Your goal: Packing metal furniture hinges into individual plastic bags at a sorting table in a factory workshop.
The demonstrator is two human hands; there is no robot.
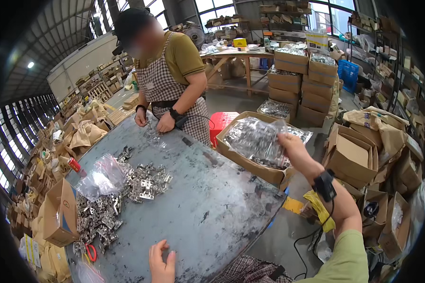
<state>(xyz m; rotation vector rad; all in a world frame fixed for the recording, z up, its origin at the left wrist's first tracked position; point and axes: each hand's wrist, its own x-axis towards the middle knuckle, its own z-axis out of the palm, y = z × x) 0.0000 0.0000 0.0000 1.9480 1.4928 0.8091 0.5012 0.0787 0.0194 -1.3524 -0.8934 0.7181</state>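
Observation:
My right hand (293, 148) reaches over an open cardboard box (243, 162) at the table's far right corner. Its fingers are closed on the edge of a clear plastic bag (257, 134) with shiny metal pieces in or under it; I cannot tell which. More bagged metal parts fill the box. My left hand (161, 263) hangs over the table's near edge, thumb and fingers apart, holding nothing. Left of it, a heap of metal hinge-like fittings (101, 214) spreads on the worn grey table (189, 221). A smaller pile of fittings (148, 181) lies farther in.
Across the table a person in a checked apron (174, 80) handles a small clear bag (155, 134). Empty clear bags (106, 175), a red can (74, 164), red-handled scissors (91, 253) and a carton (61, 214) stand at left. Stacked cartons (297, 87) rise behind the box.

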